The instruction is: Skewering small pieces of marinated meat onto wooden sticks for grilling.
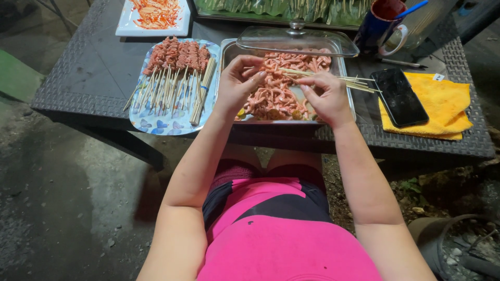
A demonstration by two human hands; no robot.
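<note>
A black phone [399,97] lies on a yellow cloth [448,104].

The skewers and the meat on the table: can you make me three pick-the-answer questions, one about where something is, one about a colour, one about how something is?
1. Where does the phone lie?
A. on the yellow cloth
B. in the metal tray
C. on the ground

2. What colour is the mug?
A. green
B. dark blue
C. white

3. How is the glass lid?
A. shut tight on the tray
B. pushed back, the tray open
C. upside down on the plate

Answers: 1 A, its right side rests on the cloth. 2 B, its outside is dark blue. 3 B, the meat shows uncovered under the left hand and right hand.
</note>
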